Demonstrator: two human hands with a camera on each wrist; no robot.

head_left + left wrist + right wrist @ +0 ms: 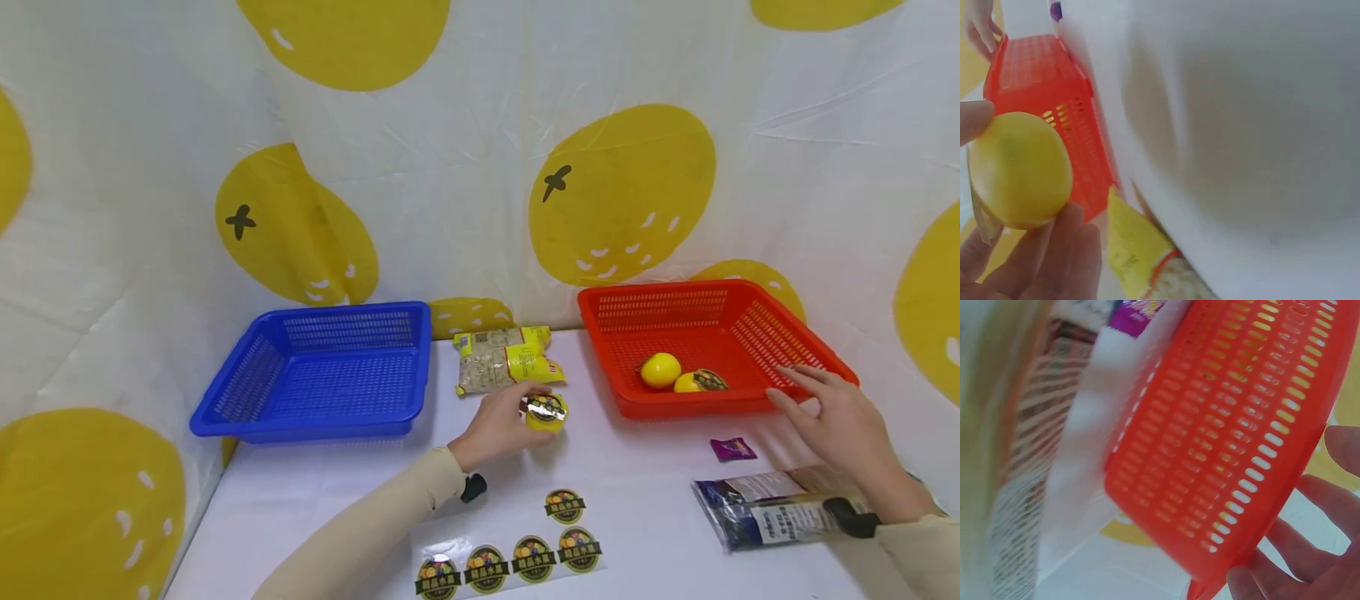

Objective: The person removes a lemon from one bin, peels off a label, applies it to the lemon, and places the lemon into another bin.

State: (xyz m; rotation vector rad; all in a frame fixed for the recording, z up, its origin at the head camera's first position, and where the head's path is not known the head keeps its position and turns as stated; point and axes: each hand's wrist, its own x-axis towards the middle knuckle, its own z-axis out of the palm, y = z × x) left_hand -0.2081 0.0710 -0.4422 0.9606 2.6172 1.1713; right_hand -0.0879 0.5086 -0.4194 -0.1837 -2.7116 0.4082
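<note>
My left hand holds a yellow lemon above the table, between thumb and fingers. A round black-and-gold sticker lies over the lemon's top, and its edge stands away from the skin in the left wrist view. Over the near right rim of the red basket is my right hand, fingers spread and fairly straight. Its fingertips are at the rim; firm contact is hard to tell. Two lemons lie in that basket, one bearing a similar sticker.
A blue basket stands at left. Two yellow-ended bags lie between the baskets. In front is a clear sheet with several round stickers. A purple packet and dark pouches lie near my right arm.
</note>
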